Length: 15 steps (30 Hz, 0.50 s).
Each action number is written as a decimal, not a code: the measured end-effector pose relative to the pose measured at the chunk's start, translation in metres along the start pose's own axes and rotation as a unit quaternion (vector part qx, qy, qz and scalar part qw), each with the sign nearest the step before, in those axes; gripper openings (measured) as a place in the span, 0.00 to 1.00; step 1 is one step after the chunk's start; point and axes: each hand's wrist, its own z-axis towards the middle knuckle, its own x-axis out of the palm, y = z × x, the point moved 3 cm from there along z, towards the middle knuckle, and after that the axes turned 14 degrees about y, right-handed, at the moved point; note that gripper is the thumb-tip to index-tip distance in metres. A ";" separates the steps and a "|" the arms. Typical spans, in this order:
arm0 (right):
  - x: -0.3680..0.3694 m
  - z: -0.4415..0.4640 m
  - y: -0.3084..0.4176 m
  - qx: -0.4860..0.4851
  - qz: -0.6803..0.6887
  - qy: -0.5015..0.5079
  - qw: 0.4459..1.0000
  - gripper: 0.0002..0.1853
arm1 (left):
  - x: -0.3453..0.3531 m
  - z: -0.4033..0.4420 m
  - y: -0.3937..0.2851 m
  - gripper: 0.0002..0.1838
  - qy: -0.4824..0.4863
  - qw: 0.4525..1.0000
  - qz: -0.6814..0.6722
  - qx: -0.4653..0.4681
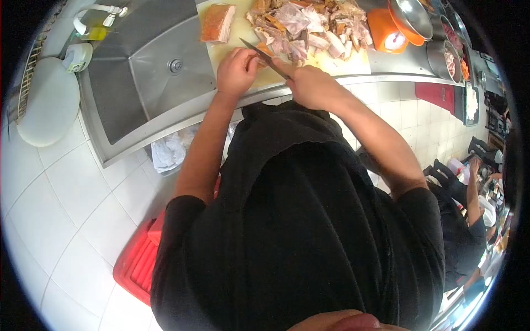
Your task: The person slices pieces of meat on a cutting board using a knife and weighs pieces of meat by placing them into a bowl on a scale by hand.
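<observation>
My right hand [314,87] is closed around the handle of a knife [258,51], its blade pointing up and to the left over the board. Close beside the blade is my left hand [237,71], fingers curled inward; what they pinch, if anything, is hidden. Both hands are at the near edge of a pale yellow cutting board [356,67]. A heap of cut cooked meat [298,25] covers much of the board beyond the knife. To its left lies a thick block of meat [217,23] with a browned surface.
Left of the board is a steel sink [160,71] with a white faucet [99,12]. An orange scale [385,33] with a metal pan and several metal bowls [443,58] stand to the right. A red crate [138,265] is on the floor. Another person [458,237] works at right.
</observation>
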 end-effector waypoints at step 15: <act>0.073 0.035 -0.042 -0.003 0.082 -0.043 0.996 0.42 | 0.006 0.004 0.002 0.09 0.017 1.000 -0.006 0.002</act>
